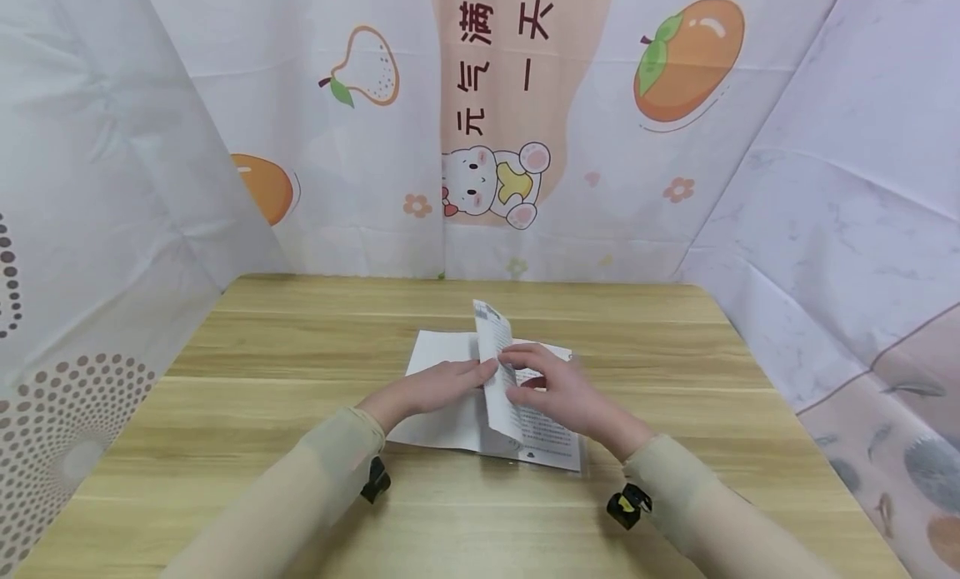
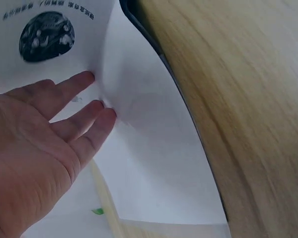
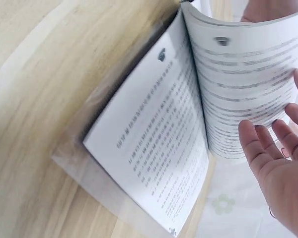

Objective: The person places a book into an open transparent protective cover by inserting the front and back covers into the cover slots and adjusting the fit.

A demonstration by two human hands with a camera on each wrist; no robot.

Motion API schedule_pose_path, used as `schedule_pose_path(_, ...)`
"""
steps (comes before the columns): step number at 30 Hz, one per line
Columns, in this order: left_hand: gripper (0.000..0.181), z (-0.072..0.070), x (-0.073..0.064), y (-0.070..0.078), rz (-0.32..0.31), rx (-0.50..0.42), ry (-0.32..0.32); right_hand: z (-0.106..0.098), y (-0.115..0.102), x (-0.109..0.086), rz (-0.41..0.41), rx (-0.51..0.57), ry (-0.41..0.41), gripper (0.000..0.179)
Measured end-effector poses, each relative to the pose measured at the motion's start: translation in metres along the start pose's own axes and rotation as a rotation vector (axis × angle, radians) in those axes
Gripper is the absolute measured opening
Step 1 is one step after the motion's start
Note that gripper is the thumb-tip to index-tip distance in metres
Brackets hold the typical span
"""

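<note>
An open book (image 1: 442, 425) lies on the table, its left side blank white and its right side printed. A bundle of pages (image 1: 495, 379) stands up from the middle, bowed. My left hand (image 1: 438, 386) reaches in from the left, fingers extended, fingertips touching the raised pages. In the left wrist view, a dark round picture (image 2: 47, 37) shows on those pages above the left hand (image 2: 49, 144). My right hand (image 1: 558, 387) is on the other side, its fingers loosely bent against the printed face. The right wrist view shows the right hand (image 3: 278, 158) at the raised printed page (image 3: 248, 79).
The wooden table (image 1: 285, 346) extends around the book. A clear plastic cover edge (image 3: 89, 173) sticks out beneath the right side. Patterned cloth (image 1: 337, 162) hangs behind and at both sides. A small black device (image 1: 375, 481) is worn under each wrist.
</note>
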State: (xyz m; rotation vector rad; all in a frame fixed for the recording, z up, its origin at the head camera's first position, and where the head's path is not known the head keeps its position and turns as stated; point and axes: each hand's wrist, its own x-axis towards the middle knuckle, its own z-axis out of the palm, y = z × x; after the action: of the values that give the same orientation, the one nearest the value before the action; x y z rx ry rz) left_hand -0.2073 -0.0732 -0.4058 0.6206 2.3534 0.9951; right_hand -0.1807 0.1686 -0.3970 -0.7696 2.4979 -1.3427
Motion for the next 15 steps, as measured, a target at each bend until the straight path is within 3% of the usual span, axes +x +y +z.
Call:
schedule_pose_path(5,0.067,-0.0009,0.0014,-0.0007,-0.032,-0.066,0.001,0.005,0.0012,0.0016,-0.029,-0.049,-0.062,0.048)
schedule_pose_path(9,0.051,-0.001,0.0013,-0.0034,-0.043,-0.068,0.023,0.0058,0.0015,-0.0007,-0.036,-0.103,-0.095,0.046)
schedule_pose_path(15,0.049,-0.0003,0.0003,-0.0079,-0.038,-0.067,0.044,0.0061,0.0065,-0.0061,-0.052,-0.207,-0.159,0.055)
